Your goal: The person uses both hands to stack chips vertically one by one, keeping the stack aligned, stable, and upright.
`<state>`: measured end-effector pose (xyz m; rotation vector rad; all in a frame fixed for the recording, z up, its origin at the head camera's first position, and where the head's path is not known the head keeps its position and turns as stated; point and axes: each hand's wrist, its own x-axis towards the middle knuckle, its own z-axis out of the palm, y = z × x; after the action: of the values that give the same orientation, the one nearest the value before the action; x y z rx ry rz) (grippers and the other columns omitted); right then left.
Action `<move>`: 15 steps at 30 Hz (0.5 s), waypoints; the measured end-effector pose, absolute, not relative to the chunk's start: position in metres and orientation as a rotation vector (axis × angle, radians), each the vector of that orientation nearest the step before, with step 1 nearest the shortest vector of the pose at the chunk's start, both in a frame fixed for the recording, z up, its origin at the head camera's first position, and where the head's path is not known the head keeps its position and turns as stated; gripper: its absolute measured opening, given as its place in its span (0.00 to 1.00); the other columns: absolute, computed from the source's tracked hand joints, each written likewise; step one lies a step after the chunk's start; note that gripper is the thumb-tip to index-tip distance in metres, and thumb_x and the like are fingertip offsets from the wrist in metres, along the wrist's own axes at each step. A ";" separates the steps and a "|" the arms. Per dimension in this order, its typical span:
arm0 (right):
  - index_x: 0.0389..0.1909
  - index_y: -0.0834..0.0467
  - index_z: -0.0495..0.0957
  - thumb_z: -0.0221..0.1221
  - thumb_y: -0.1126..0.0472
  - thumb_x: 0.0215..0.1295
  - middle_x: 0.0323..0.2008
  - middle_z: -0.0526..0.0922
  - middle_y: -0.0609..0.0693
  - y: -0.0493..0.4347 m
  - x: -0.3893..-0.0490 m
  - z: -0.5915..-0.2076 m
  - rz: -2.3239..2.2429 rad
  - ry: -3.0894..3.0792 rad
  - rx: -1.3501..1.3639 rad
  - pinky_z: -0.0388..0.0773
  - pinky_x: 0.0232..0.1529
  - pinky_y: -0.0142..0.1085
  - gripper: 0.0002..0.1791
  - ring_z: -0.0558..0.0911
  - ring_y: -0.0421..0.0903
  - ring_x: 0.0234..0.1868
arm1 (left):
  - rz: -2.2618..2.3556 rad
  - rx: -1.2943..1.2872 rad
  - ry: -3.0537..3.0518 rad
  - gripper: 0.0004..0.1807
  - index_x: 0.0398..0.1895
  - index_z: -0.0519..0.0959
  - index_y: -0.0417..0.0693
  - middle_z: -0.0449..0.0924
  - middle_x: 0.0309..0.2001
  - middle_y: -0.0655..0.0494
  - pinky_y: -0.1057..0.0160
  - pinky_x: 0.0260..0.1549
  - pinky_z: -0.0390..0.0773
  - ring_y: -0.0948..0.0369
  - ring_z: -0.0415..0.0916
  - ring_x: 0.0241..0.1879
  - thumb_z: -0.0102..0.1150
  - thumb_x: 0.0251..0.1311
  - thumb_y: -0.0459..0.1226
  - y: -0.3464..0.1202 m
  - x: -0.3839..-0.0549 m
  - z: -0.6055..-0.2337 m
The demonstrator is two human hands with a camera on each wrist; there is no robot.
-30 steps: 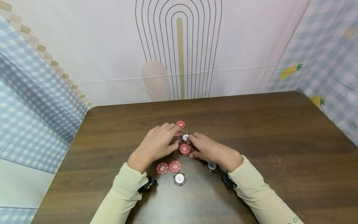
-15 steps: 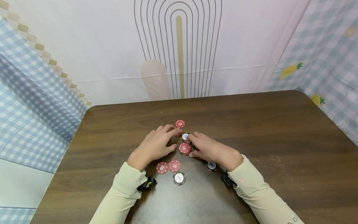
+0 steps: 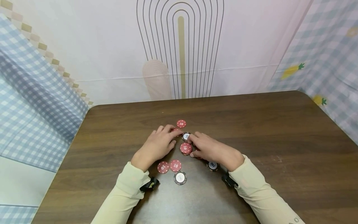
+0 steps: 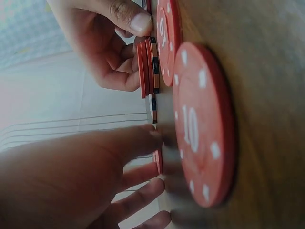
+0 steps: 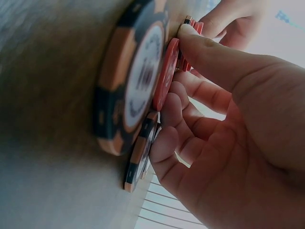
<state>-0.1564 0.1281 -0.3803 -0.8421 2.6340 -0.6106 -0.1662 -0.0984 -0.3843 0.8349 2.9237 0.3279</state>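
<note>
A small stack of poker chips (image 3: 185, 148), with a red 10 on top, stands mid-table. My right hand (image 3: 210, 148) holds this stack at its right side, thumb in front and curled fingers behind. In the left wrist view the stack shows red chips above a black-and-orange one. My left hand (image 3: 157, 142) reaches in from the left, its extended index finger touching a red chip (image 4: 159, 163) that the fingers partly cover. Between the two hands, just behind the stack, lies a black-edged chip (image 3: 185, 136). Another red 10 chip (image 3: 181, 123) lies farther back.
Nearer the body lie two red 10 chips (image 3: 163, 167) side by side and a grey-edged 100 chip (image 3: 180, 178). Under the right wrist is a black 100 chip (image 3: 213, 165), with a red chip (image 5: 167, 78) beside the right fingers. A patterned cloth (image 3: 112, 56) hangs behind the table.
My left hand has drawn back slightly left from the stack, thumb now away from it. The red chip under its fingers has slid a little left. The right hand stays at the stack.
</note>
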 end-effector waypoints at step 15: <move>0.51 0.58 0.75 0.69 0.60 0.70 0.41 0.72 0.50 0.128 -0.157 -0.380 -0.589 2.635 -0.839 0.73 0.45 0.43 0.15 0.72 0.48 0.41 | 0.312 0.747 2.933 0.20 0.67 0.80 0.58 0.78 0.59 0.51 0.41 0.58 0.77 0.50 0.75 0.61 0.64 0.74 0.42 -0.099 -0.167 -0.380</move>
<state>-0.1568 0.1276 -0.3801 -0.8394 2.6345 -0.5887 -0.1670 -0.0985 -0.3798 0.7470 2.9326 0.3119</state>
